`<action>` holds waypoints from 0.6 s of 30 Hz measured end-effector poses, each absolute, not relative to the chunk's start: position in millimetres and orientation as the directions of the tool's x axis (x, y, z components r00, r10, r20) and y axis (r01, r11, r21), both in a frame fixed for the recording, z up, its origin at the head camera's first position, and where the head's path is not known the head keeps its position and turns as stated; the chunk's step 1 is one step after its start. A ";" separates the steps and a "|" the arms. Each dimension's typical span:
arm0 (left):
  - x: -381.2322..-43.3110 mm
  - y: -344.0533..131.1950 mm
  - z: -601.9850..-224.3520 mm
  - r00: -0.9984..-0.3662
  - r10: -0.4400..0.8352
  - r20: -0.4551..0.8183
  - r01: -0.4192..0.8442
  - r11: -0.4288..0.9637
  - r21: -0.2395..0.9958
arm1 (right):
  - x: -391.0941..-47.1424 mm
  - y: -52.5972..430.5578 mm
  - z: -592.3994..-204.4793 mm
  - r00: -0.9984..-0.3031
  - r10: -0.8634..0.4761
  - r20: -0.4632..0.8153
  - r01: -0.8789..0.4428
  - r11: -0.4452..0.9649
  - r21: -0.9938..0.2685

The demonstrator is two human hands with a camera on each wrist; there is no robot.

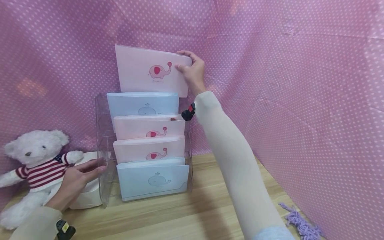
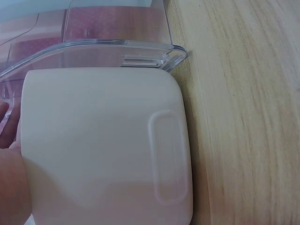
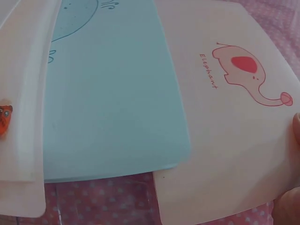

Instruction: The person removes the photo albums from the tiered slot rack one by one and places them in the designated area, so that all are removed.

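My right hand [image 1: 193, 71] pinches a pale pink folder [image 1: 136, 68] at its upper right corner, thumb on the front and fingers behind. The folder has an elephant drawing and stands tilted at the top of a clear rack [image 1: 103, 180]. Below it in the rack are a blue whale folder [image 1: 126, 103], two pink elephant folders [image 1: 129, 128] and a lower blue whale folder [image 1: 135, 183]. Low on the left, my left hand [image 1: 79, 176] holds the rack's clear side panel, its fingertips partly seen through the plastic. An off-white container [image 2: 103, 136] mostly hides this hand in the left wrist view.
A white teddy bear [image 1: 42, 150] in a striped sweater sits left of the rack, beside the container. Purple yarn [image 1: 303, 223] lies on the wooden table [image 1: 168, 220] at right. Pink dotted cloth [image 1: 294, 83] hangs behind and to the right. A small orange item [image 3: 4, 119] shows inside a pink folder.
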State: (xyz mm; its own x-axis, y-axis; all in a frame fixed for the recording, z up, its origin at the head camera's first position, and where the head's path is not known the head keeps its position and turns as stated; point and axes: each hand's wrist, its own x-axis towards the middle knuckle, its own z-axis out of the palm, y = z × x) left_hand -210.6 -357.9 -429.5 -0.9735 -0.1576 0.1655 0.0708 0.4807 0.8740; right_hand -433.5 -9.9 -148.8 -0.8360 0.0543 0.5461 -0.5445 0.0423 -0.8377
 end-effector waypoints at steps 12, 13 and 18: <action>-207.1 -359.6 -429.7 -0.982 -0.140 0.128 0.055 0.435 0.899 | -428.5 5.6 -142.3 -0.848 0.062 0.526 -0.529 -0.037 -0.848; -207.1 -360.0 -430.3 -0.982 -0.141 0.126 0.053 0.435 0.899 | -428.0 7.1 -142.2 -0.848 0.062 0.526 -0.528 -0.043 -0.848; -205.8 -359.5 -430.2 -0.982 -0.145 0.125 0.049 0.439 0.897 | -427.1 18.3 -141.9 -0.842 0.080 0.533 -0.538 -0.052 -0.842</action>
State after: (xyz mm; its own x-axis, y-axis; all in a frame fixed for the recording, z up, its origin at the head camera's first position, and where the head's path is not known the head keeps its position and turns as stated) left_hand -205.8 -359.5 -430.2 -0.9815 -0.1451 0.1248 0.0491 0.4394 0.8970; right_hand -427.1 18.3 -141.9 -0.8421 0.0803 0.5332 -0.5378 -0.0515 -0.8415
